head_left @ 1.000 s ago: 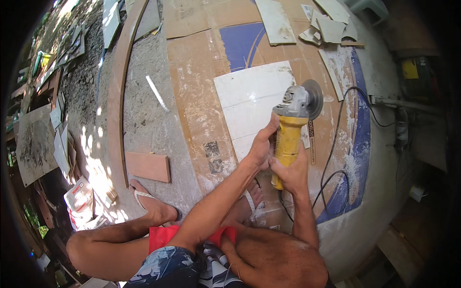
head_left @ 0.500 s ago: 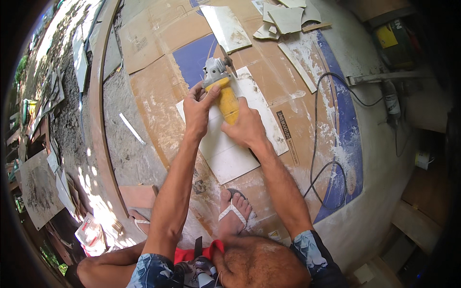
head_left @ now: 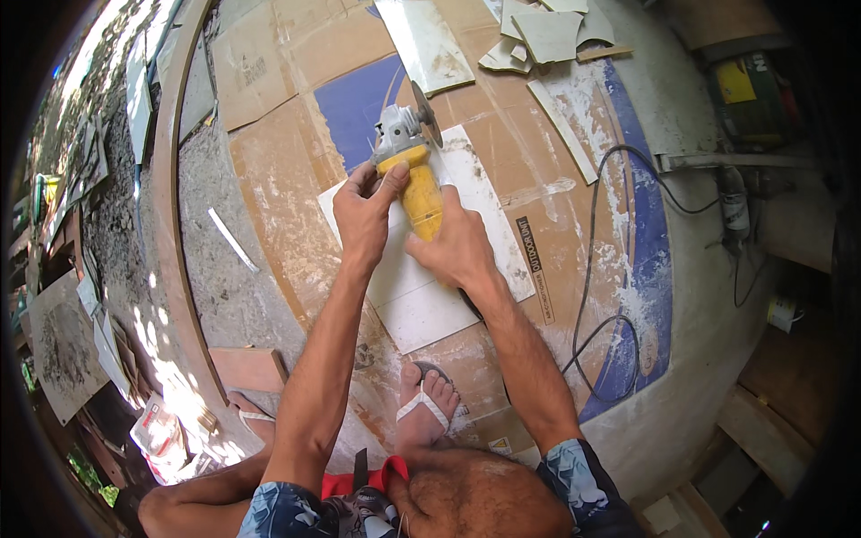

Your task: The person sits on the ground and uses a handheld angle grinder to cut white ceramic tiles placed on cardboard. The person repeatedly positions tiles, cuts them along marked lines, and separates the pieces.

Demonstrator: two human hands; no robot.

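Note:
A yellow and grey angle grinder (head_left: 420, 193) is held in both my hands above a white tile (head_left: 417, 309). My left hand (head_left: 363, 204) grips it near the grey gear head, thumb on the yellow body. My right hand (head_left: 457, 235) is wrapped round the rear of the body. The cutting disc (head_left: 426, 115) stands on edge at the head's right side, beyond the tile's far edge. A thin straight line crosses the tile's near part. The tile lies on flattened cardboard (head_left: 287, 170), partly hidden under my hands and the grinder.
Another white tile (head_left: 426, 45) and broken tile pieces (head_left: 547, 36) lie at the far side. A narrow tile strip (head_left: 563, 130) rests to the right, near a looping black cord (head_left: 587, 260). My sandalled foot (head_left: 428, 403) is just below the tile. A long wooden board (head_left: 169, 197) runs along the left.
The view has shifted slightly. The grinder has tilted a little, and its disc now shows more of its face. Both hands keep their hold.

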